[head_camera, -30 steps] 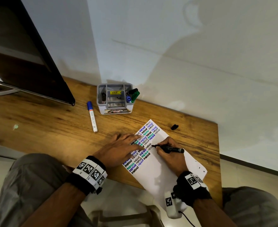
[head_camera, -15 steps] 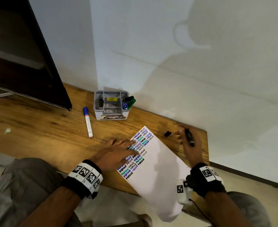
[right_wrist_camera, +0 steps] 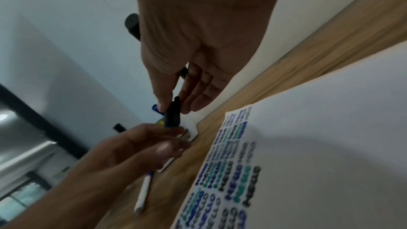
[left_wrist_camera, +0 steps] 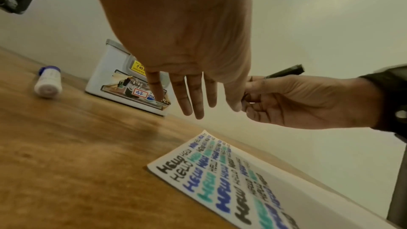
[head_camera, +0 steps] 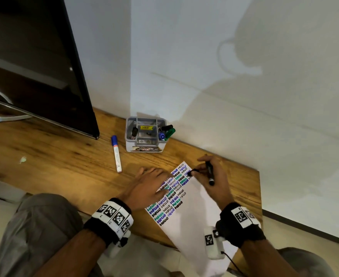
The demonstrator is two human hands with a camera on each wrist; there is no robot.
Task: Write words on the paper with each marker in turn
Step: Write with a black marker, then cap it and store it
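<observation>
The white paper (head_camera: 196,212) lies on the wooden desk (head_camera: 64,166), its left part filled with rows of HELLO in black, blue and teal. My right hand (head_camera: 200,170) is over the paper's far corner. It holds the black marker (head_camera: 210,172) across the palm and pinches the marker's black cap (right_wrist_camera: 172,112) between thumb and fingertips. The marker's tip is hidden. My left hand (head_camera: 164,176) hovers above the written rows with straight fingers (left_wrist_camera: 193,93), holding nothing, its fingertips close to the cap.
A grey organiser (head_camera: 144,144) against the wall holds black, blue and green markers. A white marker with a blue cap (head_camera: 116,154) lies left of it. A dark monitor (head_camera: 34,66) stands at the far left. The desk ends just right of my right hand.
My right hand went from writing to the cap at the back right, picked it up and brought it back over the paper's far corner. My left hand lifted off the paper.
</observation>
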